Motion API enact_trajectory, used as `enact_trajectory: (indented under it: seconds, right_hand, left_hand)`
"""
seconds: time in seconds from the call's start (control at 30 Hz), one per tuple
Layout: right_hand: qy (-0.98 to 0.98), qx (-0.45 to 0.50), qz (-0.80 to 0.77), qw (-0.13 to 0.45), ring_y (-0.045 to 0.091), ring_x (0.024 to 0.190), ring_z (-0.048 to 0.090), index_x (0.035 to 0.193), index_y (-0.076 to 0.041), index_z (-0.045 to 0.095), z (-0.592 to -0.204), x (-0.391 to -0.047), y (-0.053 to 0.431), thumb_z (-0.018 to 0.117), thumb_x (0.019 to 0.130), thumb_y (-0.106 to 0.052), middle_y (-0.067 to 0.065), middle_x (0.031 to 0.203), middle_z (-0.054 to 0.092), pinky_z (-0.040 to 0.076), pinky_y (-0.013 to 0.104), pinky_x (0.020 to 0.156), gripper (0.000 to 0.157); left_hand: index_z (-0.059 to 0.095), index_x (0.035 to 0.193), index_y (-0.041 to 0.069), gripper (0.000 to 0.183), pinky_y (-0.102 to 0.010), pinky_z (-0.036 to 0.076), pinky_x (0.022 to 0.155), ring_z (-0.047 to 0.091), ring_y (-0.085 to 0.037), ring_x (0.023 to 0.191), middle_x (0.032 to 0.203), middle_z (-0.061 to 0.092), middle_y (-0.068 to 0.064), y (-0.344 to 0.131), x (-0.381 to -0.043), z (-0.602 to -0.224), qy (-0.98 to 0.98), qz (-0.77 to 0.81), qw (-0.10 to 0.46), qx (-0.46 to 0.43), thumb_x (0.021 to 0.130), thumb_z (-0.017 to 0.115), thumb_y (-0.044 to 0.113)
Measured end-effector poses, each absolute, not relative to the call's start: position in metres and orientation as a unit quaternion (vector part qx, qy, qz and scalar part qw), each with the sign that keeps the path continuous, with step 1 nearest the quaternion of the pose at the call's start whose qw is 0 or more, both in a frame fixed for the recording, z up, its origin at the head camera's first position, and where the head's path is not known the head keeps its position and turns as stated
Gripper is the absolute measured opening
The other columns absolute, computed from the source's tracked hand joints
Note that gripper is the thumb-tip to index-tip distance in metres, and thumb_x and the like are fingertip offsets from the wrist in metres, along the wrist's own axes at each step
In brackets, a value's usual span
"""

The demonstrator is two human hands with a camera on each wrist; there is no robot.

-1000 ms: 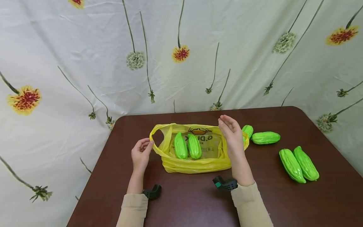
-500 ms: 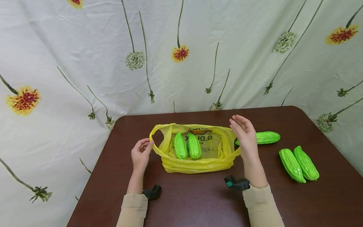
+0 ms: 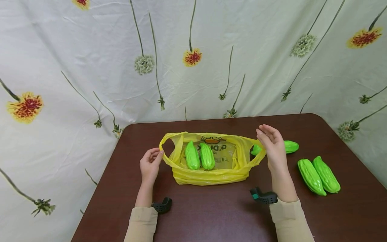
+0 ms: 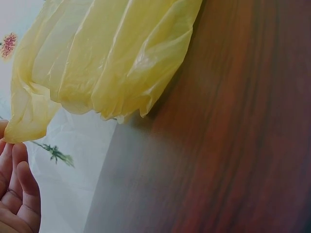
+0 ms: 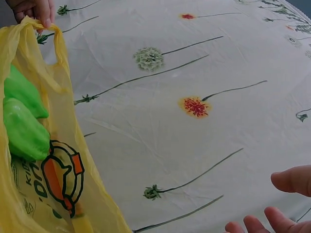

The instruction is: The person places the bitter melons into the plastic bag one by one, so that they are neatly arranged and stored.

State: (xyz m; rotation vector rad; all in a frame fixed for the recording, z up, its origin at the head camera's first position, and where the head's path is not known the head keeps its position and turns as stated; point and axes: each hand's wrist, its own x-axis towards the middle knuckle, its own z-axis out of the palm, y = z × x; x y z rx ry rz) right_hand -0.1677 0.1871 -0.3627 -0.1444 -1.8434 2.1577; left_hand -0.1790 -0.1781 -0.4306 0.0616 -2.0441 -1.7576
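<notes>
A yellow plastic bag [image 3: 211, 177] stands with its mouth open on the dark red-brown table. Inside it lie two bright green bitter gourds [image 3: 207, 156], side by side; both also show in the right wrist view. My left hand [image 3: 151, 165] pinches the bag's left handle [image 3: 163, 139] between thumb and fingers. Beside the right handle [image 3: 260, 158] is my right hand [image 3: 274, 148], its fingers raised and fairly straight. The right wrist view shows that thumb [image 5: 294, 180] apart from the fingers [image 5: 272, 222], with nothing between them.
One green gourd [image 3: 255, 150] shows through the right handle loop. Another gourd [image 3: 292, 147] is partly hidden behind my right hand. Two more gourds [image 3: 318, 176] lie together at the table's right. A white flowered cloth [image 3: 115, 50] hangs behind the table [image 3: 208, 208].
My right hand has moved to the right, away from the bag's mouth and past the right handle. The left hand keeps its grip, and the two gourds in the bag have not moved.
</notes>
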Motion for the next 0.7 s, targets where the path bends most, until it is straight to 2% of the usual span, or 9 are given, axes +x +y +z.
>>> enact_trajectory:
  seconds: [0.17, 0.33, 0.4, 0.57, 0.7]
  right_hand:
    - [-0.669, -0.054, 0.727, 0.143, 0.01, 0.111, 0.051, 0.133, 0.0, 0.04, -0.368, -0.167, 0.2, 0.057, 0.094, -0.016, 0.005, 0.125, 0.049, 0.039, 0.022, 0.098, 0.046]
    - [-0.693, -0.055, 0.703, 0.151, 0.005, 0.109, 0.05, 0.129, -0.005, 0.044, -0.372, -0.162, 0.213, 0.06, 0.093, -0.019, -0.008, 0.116, 0.051, 0.04, 0.014, 0.091, 0.042]
    - [-0.701, -0.057, 0.692, 0.163, 0.005, 0.108, 0.051, 0.127, -0.006, 0.046, -0.379, -0.163, 0.221, 0.061, 0.092, -0.019, -0.007, 0.115, 0.052, 0.041, 0.013, 0.088, 0.04]
    - [-0.691, -0.044, 0.693, 0.201, 0.009, 0.11, 0.054, 0.127, -0.01, 0.051, -0.433, -0.188, 0.262, 0.066, 0.088, -0.021, 0.005, 0.124, 0.054, 0.044, 0.014, 0.086, 0.044]
    - [-0.675, -0.034, 0.7, 0.23, 0.011, 0.11, 0.056, 0.126, -0.013, 0.054, -0.48, -0.209, 0.296, 0.071, 0.084, -0.022, 0.005, 0.124, 0.056, 0.045, 0.013, 0.083, 0.047]
  left_hand:
    - [0.063, 0.103, -0.011, 0.023, -0.016, 0.049, 0.06, 0.057, -0.003, 0.064, 0.09, 0.063, -0.027, -0.179, -0.179, -0.43, -0.741, -0.634, 0.22, 0.027, 0.088, 0.065, 0.006]
    - [0.063, 0.103, -0.01, 0.023, -0.019, 0.05, 0.061, 0.058, -0.003, 0.065, 0.09, 0.064, -0.025, -0.179, -0.179, -0.43, -0.743, -0.633, 0.217, 0.032, 0.088, 0.065, 0.006]
    - [0.064, 0.103, -0.01, 0.023, -0.019, 0.05, 0.061, 0.058, -0.003, 0.065, 0.09, 0.064, -0.024, -0.18, -0.179, -0.431, -0.742, -0.633, 0.216, 0.033, 0.087, 0.066, 0.006]
    - [0.064, 0.102, -0.01, 0.022, -0.019, 0.05, 0.061, 0.058, -0.003, 0.064, 0.088, 0.065, -0.022, -0.181, -0.179, -0.431, -0.74, -0.635, 0.219, 0.033, 0.087, 0.066, 0.006]
    - [0.064, 0.102, -0.01, 0.022, -0.02, 0.051, 0.061, 0.058, -0.003, 0.065, 0.088, 0.065, -0.022, -0.181, -0.18, -0.431, -0.739, -0.636, 0.22, 0.031, 0.087, 0.066, 0.006]
